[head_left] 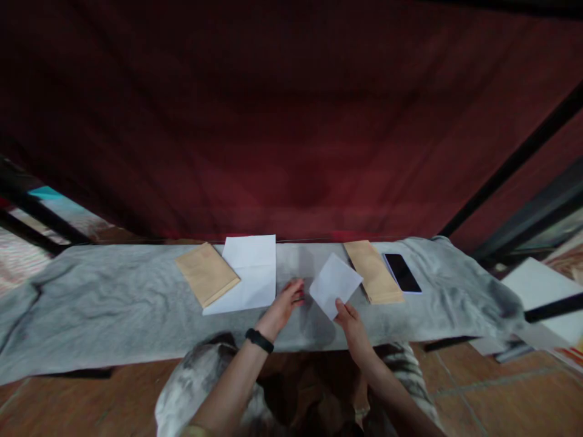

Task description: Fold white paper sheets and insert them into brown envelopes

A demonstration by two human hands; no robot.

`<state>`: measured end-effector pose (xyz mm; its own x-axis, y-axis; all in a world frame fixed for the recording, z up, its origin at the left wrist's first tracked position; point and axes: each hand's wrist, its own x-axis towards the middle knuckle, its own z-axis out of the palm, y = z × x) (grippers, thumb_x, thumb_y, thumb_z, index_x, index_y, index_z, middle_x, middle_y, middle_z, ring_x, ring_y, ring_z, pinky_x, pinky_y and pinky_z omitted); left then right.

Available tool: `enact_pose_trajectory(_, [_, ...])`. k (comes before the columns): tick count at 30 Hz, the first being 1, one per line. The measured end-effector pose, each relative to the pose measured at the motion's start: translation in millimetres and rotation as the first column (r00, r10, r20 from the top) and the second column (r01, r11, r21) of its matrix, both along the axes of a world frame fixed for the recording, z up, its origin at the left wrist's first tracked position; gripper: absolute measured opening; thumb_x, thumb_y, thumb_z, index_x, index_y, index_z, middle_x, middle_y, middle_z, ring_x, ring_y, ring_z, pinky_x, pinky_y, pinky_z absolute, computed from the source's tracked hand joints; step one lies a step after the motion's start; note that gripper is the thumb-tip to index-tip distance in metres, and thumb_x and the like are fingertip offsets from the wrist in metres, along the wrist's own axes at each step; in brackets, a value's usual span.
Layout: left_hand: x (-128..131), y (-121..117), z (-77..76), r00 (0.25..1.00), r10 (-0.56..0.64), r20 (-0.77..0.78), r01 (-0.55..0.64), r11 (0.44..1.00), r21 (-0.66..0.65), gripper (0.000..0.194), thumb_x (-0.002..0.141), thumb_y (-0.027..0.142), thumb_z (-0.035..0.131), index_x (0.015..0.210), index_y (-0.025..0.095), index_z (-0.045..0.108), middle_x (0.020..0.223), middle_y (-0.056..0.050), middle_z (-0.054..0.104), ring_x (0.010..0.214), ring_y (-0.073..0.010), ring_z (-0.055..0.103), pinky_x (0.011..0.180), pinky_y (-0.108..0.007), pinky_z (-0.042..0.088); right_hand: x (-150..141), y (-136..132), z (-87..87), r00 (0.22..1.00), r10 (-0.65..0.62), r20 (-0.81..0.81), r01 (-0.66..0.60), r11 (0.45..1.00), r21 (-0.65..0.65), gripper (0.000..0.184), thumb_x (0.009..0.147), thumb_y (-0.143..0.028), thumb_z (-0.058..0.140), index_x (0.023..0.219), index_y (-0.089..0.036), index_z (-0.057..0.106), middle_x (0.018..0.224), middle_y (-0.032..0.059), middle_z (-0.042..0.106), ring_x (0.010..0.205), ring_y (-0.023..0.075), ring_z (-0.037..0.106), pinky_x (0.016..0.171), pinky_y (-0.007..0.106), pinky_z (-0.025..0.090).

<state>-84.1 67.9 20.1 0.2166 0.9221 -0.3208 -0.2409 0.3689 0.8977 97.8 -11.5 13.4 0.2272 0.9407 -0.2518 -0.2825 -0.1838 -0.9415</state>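
small white paper is held by the right hand, near the open left hand.

Both forearms, the left and the right, were bare and reached forward from the bottom edge of the view, angling inward. The left hand hung open, its fingers loosely bent and directed forward and rightward, toward the right hand but apart from it. A black wristband circled the left wrist. The right hand tilted forward and leftward in a pinch, thumb uppermost, its other fingers partly hidden.
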Motion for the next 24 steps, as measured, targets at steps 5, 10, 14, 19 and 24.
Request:
enact_pose_trajectory(5, [7.5,-8.7,-8.0,0.981,-0.086,-0.176,0.108,0.987,0.118,0.036,0.071,0.035,0.072,0.101,0.015,0.068,0.091,-0.006,0.072,0.087,-0.0219,0.066,0.074,-0.031,0.051,-19.0,-4.1,5.2,0.954,0.022,-0.299,-0.064,0.989,-0.133,0.051,0.068,-0.058,0.075,0.102,-0.021,0.064,0.094,0.0092,0.075,0.088,0.0268,0.071,0.077,0.039,0.056])
enact_pose_trajectory(10, [0.6,5.4,-11.2,0.906,-0.02,-0.423,0.127,0.966,0.225,0.026,0.07,0.015,0.063,0.094,0.018,0.071,0.088,-0.004,0.071,0.09,-0.0229,0.063,0.086,-0.034,0.048,-19.8,-21.6,2.2,0.902,0.272,-0.336,-0.365,0.896,-0.253,0.039,0.073,-0.05,0.071,0.092,-0.016,0.068,0.09,0.0112,0.074,0.075,0.0196,0.069,0.073,0.034,0.054])
enact_pose_trajectory(14, [-6.4,17.1,-9.3,0.843,-0.029,-0.538,0.206,0.94,0.273,0.033,0.066,0.009,0.06,0.093,0.022,0.074,0.097,-0.003,0.074,0.1,-0.0245,0.062,0.098,-0.035,0.044,-9.3,-19.7,-5.7,0.917,0.391,-0.081,-0.4,0.895,-0.196,0.044,0.076,-0.055,0.067,0.098,-0.018,0.07,0.091,0.0097,0.075,0.075,0.0206,0.069,0.073,0.036,0.055])
enact_pose_trajectory(19, [-13.1,28.4,-7.7,0.803,-0.08,-0.59,0.304,0.907,0.291,0.035,0.066,0.011,0.06,0.096,0.021,0.075,0.091,-0.002,0.075,0.086,-0.0226,0.065,0.087,-0.033,0.049,8.0,10.6,-17.6,0.768,0.101,0.632,-0.289,0.936,0.202,0.035,0.092,-0.042,0.045,0.108,-0.023,0.069,0.106,0.0082,0.071,0.099,0.0233,0.067,0.091,0.039,0.052])
enact_pose_trajectory(24, [-17.1,34.0,-9.6,0.773,-0.113,-0.624,0.372,0.878,0.302,0.039,0.062,0.01,0.061,0.097,0.019,0.075,0.08,0.0,0.073,0.071,-0.0191,0.063,0.073,-0.029,0.052,22.7,45.2,-27.3,0.357,-0.152,0.921,-0.349,0.893,0.283,0.043,0.094,-0.02,0.037,0.131,-0.023,0.059,0.127,0.0091,0.063,0.119,0.0227,0.057,0.104,0.042,0.047])
